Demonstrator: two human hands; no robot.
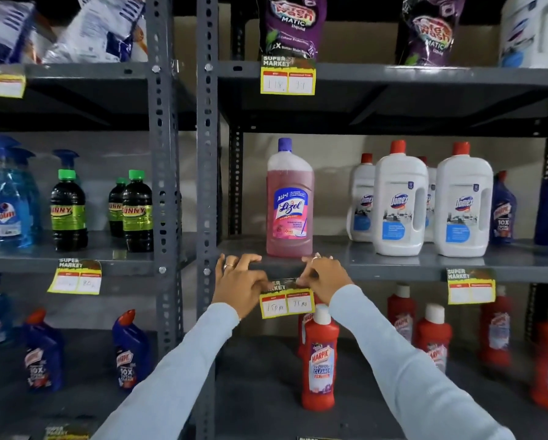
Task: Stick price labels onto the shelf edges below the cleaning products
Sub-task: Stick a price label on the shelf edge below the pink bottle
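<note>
A yellow price label [287,302] with two white boxes and handwritten numbers hangs at the grey shelf edge [393,271], right below a pink Lizol bottle [289,201]. My left hand [239,282] pinches the label's top left corner. The top right corner sits under the fingers of my right hand [323,276]. Both hands press against the shelf edge, and they hide most of the label's dark top strip.
Other labels hang on the upper shelf [287,76], at the left bay [77,277] and to the right [470,285]. White Domex bottles [399,201] stand right of the Lizol. Red Harpic bottles [320,360] stand below. A grey upright post [206,185] is left of my hands.
</note>
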